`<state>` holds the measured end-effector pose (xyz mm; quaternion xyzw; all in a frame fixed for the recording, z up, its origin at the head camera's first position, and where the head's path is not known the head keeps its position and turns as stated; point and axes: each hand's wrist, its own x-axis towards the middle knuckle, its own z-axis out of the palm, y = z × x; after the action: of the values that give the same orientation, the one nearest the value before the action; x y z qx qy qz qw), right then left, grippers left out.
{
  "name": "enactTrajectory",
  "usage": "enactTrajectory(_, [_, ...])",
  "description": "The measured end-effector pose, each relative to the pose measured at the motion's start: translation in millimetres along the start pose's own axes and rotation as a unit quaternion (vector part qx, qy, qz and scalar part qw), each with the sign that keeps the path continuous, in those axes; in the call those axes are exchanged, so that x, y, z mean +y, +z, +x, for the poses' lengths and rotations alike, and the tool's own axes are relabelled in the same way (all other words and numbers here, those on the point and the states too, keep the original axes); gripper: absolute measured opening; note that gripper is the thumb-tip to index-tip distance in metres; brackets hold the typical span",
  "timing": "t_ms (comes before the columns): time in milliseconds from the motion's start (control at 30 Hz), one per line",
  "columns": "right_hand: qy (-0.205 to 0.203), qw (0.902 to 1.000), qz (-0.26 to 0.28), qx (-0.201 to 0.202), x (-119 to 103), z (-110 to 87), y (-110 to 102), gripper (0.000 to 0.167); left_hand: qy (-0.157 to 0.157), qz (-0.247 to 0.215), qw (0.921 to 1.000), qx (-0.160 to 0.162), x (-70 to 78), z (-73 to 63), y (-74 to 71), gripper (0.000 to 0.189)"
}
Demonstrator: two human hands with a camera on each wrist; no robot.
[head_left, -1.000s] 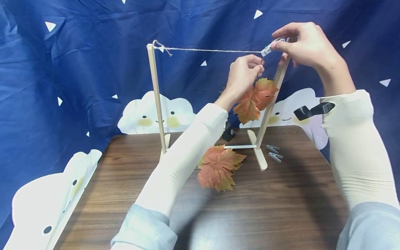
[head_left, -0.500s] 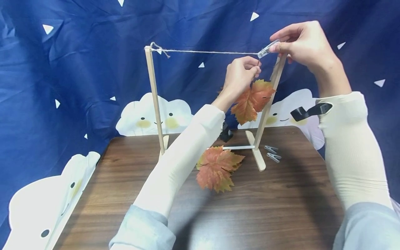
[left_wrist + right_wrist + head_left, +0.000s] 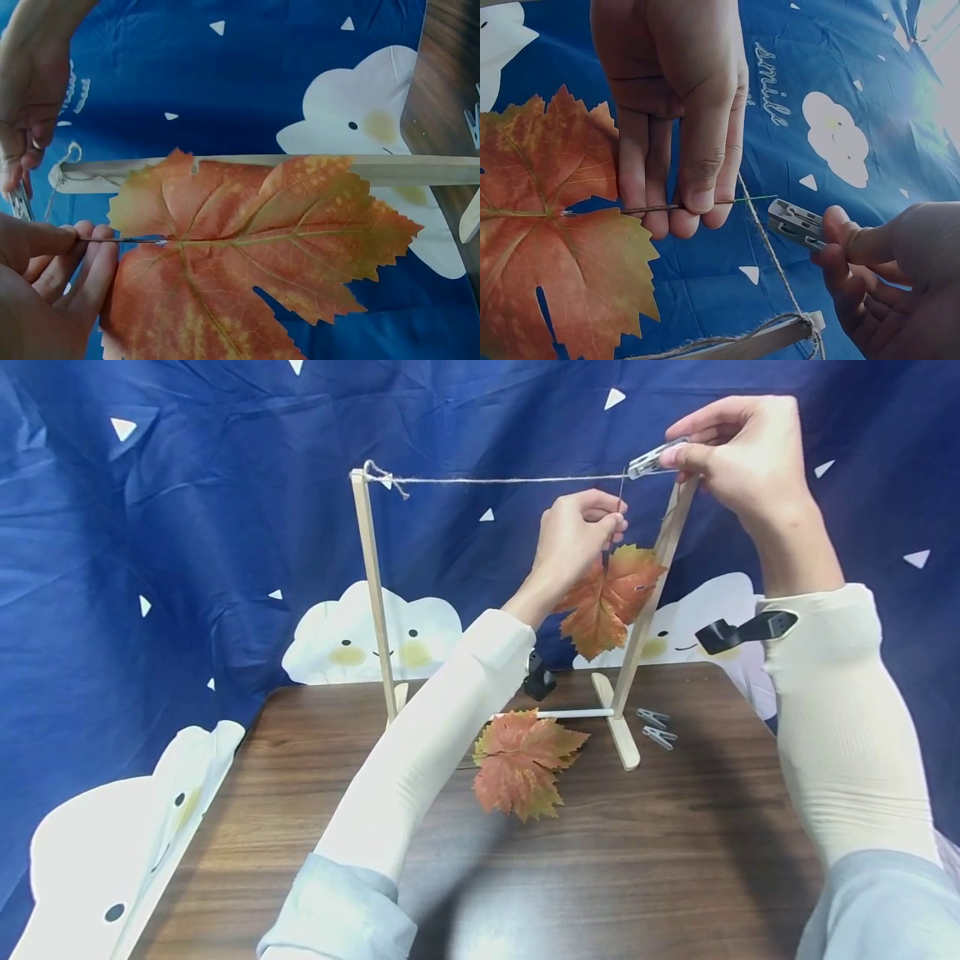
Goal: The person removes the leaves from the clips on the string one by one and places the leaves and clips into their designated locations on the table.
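My left hand pinches the thin stem of an orange artificial maple leaf, which hangs below the fingers. The stem's tip crosses the string near its right end. My right hand holds a pale grey clothespin between thumb and fingers, just right of the stem. In the right wrist view, the clothespin's nose is a small gap away from the stem's tip. The string runs between the two posts of a wooden frame, knotted at the left post.
A second maple leaf lies on the brown table, by the frame's white crossbar. Two more clothespins lie right of the frame's foot. A blue cloth with clouds hangs behind.
The clothespin in my right hand has moved up and right, away from the stem. The string has risen slightly, and the stem's tip now shows above it. My left hand stays nearly in place.
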<state>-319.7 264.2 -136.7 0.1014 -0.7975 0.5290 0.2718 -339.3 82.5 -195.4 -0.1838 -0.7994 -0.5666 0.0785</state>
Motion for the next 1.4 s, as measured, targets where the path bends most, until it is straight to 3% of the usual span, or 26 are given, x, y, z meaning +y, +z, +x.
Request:
enactTrajectory(433, [0.018, 0.9995, 0.019, 0.015, -4, -18.2, -4, 0.015, 0.015, -0.026, 0.9994, 0.014, -9.1, -6.2, -22.0, 0.016])
enactTrajectory(633, [-0.007, 0.9997, 0.021, 0.008, 7, -29.6, -6, 0.030, 0.012, -0.053, 0.9982, 0.026, -17.7, -9.2, -36.0, 0.014])
enactTrajectory(833, [-0.040, 0.9975, 0.058, 0.000, 20, -40.6, -8, 0.037, 0.024, -0.098, 0.9943, 0.035, -30.0, -15.9, -50.2, 0.011])
enactTrajectory(1000, [-0.017, 0.9971, 0.074, -0.008, 30, -51.7, -10, 0.035, 0.026, -0.129, 0.9907, 0.035, -41.0, -23.0, -64.4, 0.012])
enactTrajectory(1200, [0.004, 0.9985, 0.052, -0.016, 40, -64.9, -9, 0.036, 0.042, -0.153, 0.9865, 0.039, -53.8, -32.4, -80.2, 0.015])
enactTrajectory(1400, [-0.006, 0.9993, -0.030, -0.022, 54, -79.9, -8, 0.040, 0.061, -0.123, 0.9894, 0.048, -66.3, -42.1, -92.9, 0.015])
